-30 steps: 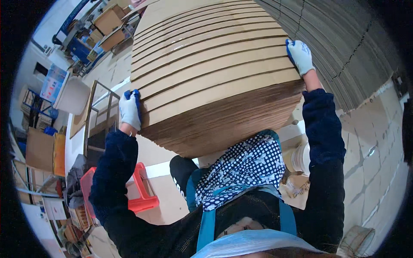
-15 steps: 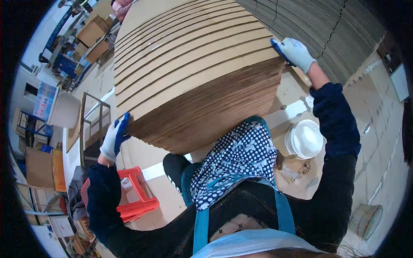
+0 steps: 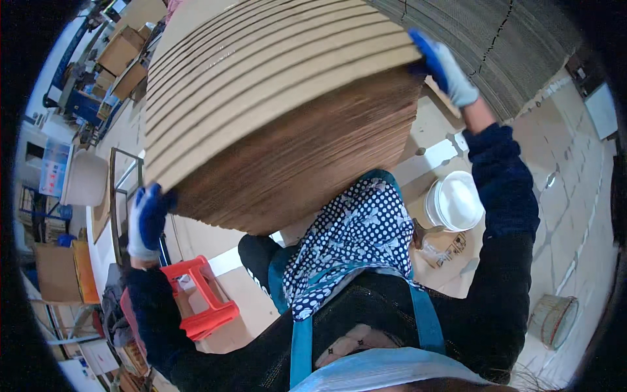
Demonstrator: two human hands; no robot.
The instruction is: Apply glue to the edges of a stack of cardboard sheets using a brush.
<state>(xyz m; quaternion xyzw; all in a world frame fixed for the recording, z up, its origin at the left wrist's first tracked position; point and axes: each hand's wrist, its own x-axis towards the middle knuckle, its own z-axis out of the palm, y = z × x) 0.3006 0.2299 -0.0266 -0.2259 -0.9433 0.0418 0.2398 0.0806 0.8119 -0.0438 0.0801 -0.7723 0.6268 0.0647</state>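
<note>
A workshop with a pale concrete floor (image 3: 575, 196) fills the view, seen from above through a wide lens that bends everything near the rim. At the upper left, well away from the person, brown cardboard boxes (image 3: 121, 55) sit in a cluttered area beside blue frames. A tall pile of corrugated sheets (image 3: 496, 46) rises at the upper right.

In the middle, a thick stack of flat cardboard sheets (image 3: 281, 111) is held up in front of the person's chest, tilted so its layered edges face the camera. The left hand (image 3: 147, 219), in a blue and white work glove, is closed on the stack's lower left corner. The right hand (image 3: 441, 65), gloved the same way, grips the stack's upper right corner, with the arm in a dark sleeve reaching up to it.

Below the stack hangs a navy scarf with white dots (image 3: 353, 235), over a teal apron (image 3: 421, 320) and dark clothing.

On the floor under the left arm stands a red plastic stool (image 3: 202, 304). Beside the right arm sits a white bucket (image 3: 455, 201), next to a small flat piece of cardboard (image 3: 444, 248) lying on the floor. Near the lower right edge of the floor stands a pale round basket (image 3: 554, 320). A metal-framed table (image 3: 121, 179) stands just behind the left hand.
</note>
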